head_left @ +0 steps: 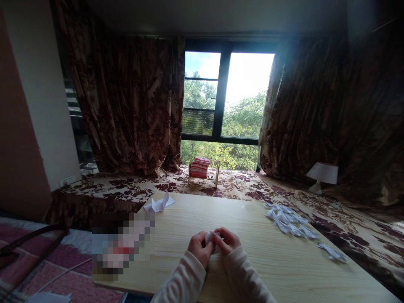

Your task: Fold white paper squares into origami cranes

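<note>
A small piece of white folded paper (211,238) sits between both my hands, low over the wooden table (252,261). My left hand (199,248) pinches its left side with fingers curled. From the right, my right hand (227,241) closes on the same paper, fingers bent over its top edge. Both sleeves are pale and reach in from the bottom of the view.
Several folded white paper pieces (288,223) lie in a pile at the table's right, one more (332,251) nearer the right edge. A larger folded paper shape (158,203) rests at the far left corner. A small wooden rack with red-striped cloths (199,168), a lamp (322,174), curtains and window lie beyond.
</note>
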`<state>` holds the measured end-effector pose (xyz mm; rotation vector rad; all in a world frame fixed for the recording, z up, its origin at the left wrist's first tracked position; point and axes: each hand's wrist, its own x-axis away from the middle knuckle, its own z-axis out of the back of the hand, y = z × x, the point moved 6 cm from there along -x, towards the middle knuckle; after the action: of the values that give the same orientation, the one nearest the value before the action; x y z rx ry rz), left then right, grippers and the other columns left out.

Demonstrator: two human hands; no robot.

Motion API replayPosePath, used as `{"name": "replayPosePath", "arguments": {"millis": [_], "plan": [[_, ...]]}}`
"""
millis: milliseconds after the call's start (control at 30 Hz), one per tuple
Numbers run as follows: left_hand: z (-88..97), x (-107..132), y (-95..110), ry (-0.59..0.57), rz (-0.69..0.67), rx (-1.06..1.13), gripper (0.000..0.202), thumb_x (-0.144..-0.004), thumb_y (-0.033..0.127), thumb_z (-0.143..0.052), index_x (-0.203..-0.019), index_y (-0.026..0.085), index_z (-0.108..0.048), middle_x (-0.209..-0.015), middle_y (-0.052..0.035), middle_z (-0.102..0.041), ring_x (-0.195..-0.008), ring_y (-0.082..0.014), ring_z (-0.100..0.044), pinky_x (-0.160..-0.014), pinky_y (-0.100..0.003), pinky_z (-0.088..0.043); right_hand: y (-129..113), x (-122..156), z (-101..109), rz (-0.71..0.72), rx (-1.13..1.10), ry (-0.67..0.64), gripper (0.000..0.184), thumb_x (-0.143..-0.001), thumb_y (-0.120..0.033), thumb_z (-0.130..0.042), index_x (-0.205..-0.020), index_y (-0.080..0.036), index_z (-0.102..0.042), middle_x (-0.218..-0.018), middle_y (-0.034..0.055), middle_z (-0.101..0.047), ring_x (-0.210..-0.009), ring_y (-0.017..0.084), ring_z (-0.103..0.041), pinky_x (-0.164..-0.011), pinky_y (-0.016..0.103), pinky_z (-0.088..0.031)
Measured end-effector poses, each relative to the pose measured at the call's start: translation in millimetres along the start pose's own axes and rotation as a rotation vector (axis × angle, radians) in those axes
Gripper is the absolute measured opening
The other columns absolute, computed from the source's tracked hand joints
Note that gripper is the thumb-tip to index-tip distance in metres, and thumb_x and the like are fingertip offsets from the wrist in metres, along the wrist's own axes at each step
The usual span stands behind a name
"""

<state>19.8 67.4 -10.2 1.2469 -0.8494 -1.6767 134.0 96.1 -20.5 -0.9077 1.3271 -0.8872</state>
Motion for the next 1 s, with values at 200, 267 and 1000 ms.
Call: {"name": "replayPosePath", "arguments": {"millis": [200,267,1000], "plan": [[2.6,1.3,6.8,0.018,0.003,0.022,0.024,-0.082,0.033,-0.051,-0.070,0.012,-0.055,-0.064,0.0038,-0.052,-0.061,-0.0105,-0.053,-0.056,-0.025,-0.044,-1.9,2.4,-1.5,0.020,-0.002,0.041,0.036,-0.062,-0.050,-0.064,-0.062,-0.014,-0.061,-0.052,-0.0001,-0.053,-0.047,0.011,-0.048,-0.041,0.021,-0.039],[3.0,1.0,8.0,0.021,0.009,0.036,0.024,-0.081,0.033,-0.052,-0.067,0.013,-0.054,-0.061,0.0044,-0.050,-0.059,-0.0101,-0.051,-0.055,-0.024,-0.042,-2.5,3.2,-2.6,0.024,0.001,0.044,0.036,-0.062,-0.049,-0.065,-0.062,-0.014,-0.060,-0.053,0.0002,-0.053,-0.048,0.012,-0.048,-0.042,0.021,-0.039],[12.3,-5.2,3.9,0.158,0.138,0.256,0.023,-0.067,0.035,-0.057,-0.057,0.014,-0.057,-0.049,0.0035,-0.047,-0.050,-0.0102,-0.043,-0.049,-0.022,-0.032,-1.7,-6.8,6.8,-0.022,-0.032,0.093,0.054,-0.077,-0.061,-0.037,-0.067,-0.014,-0.062,-0.054,0.0023,-0.051,-0.049,0.012,-0.045,-0.040,0.021,-0.034]]}}
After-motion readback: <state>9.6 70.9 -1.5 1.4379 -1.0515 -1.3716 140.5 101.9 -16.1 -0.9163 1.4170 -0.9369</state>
